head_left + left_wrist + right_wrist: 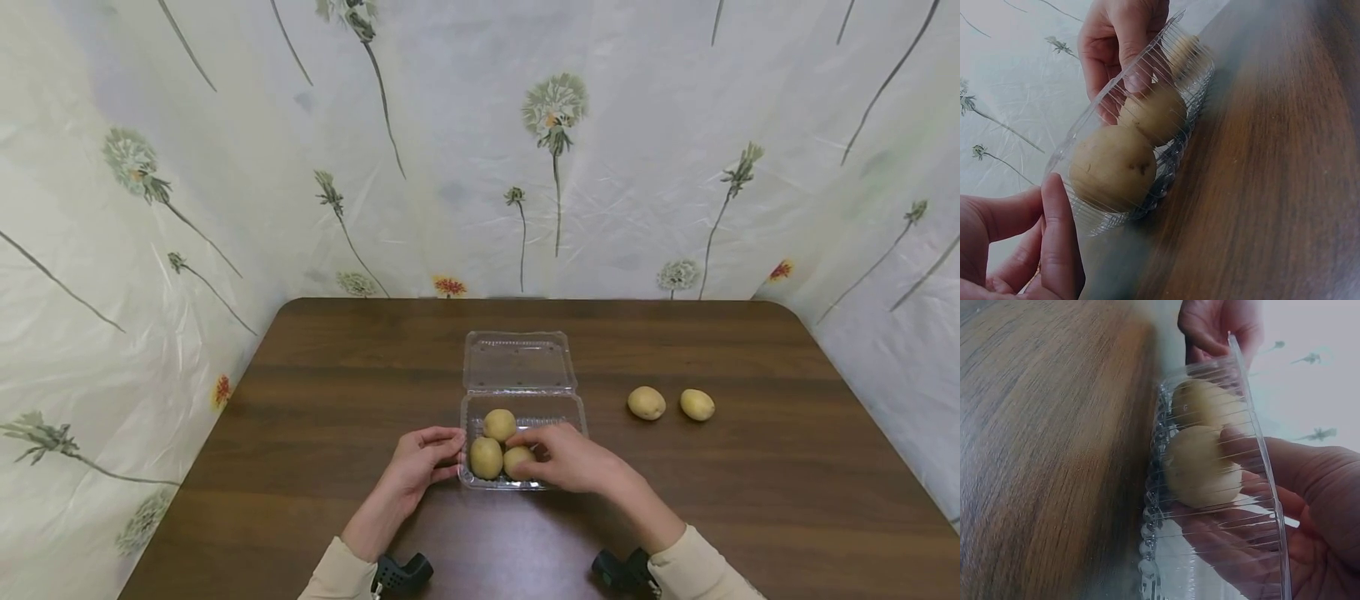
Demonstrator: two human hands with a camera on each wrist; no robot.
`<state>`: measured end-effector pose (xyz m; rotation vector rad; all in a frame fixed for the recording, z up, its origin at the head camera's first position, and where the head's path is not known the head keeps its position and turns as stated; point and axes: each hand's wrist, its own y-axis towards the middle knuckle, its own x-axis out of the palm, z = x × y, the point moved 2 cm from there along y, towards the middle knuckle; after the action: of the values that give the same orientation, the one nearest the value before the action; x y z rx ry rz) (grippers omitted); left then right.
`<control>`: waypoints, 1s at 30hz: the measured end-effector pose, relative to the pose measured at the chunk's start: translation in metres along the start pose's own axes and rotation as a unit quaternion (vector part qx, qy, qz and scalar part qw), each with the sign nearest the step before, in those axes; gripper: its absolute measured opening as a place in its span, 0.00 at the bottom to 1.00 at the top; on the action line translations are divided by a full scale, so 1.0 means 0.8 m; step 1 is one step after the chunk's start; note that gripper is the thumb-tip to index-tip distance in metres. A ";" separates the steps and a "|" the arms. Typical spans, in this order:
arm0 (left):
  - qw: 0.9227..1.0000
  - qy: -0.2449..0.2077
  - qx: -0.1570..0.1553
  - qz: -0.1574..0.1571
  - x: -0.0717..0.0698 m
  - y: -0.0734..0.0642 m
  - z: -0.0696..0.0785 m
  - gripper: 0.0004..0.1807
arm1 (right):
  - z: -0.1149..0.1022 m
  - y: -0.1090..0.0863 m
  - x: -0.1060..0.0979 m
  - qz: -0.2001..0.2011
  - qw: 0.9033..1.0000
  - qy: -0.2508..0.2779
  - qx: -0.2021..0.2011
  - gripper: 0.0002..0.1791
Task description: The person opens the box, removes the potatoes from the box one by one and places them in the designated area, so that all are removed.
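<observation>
A clear plastic clamshell box (558, 410) lies on the table with its lid (517, 360) folded back. Three potatoes sit in its left part: one at the back (498, 425), one at the front left (486, 459) and one at the front right (517, 463). My left hand (423, 467) pinches the left rim of the box between thumb and fingers, as the left wrist view shows. Reaching into the box, my right hand (566, 458) holds the front right potato between thumb and fingers. Through the ribbed wall, the right wrist view shows that potato (1200, 465) beside the thumb.
Two more potatoes lie on the table to the right of the box, one nearer (647, 403) and one farther right (697, 405). Beneath everything is a dark wooden table (337, 358). A flower-printed curtain (450, 150) hangs behind and at both sides.
</observation>
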<state>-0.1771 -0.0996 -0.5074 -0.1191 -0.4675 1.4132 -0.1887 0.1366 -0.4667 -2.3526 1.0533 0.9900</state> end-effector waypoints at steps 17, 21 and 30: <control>1.000 -0.002 0.001 -0.002 0.000 0.000 -0.001 0.19 | 0.009 -0.003 0.007 0.024 0.997 0.070 -0.028 0.16; 1.000 -0.002 -0.001 -0.001 0.000 0.000 -0.001 0.19 | 0.009 -0.006 0.006 0.028 0.997 0.070 -0.024 0.16; 1.000 -0.001 -0.001 0.001 0.000 0.000 0.000 0.19 | 0.007 -0.012 0.003 0.060 0.996 0.053 -0.031 0.16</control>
<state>-0.1772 -0.0997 -0.5073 -0.1204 -0.4706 1.4145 -0.1829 0.1450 -0.4717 -2.4414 1.2326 0.9613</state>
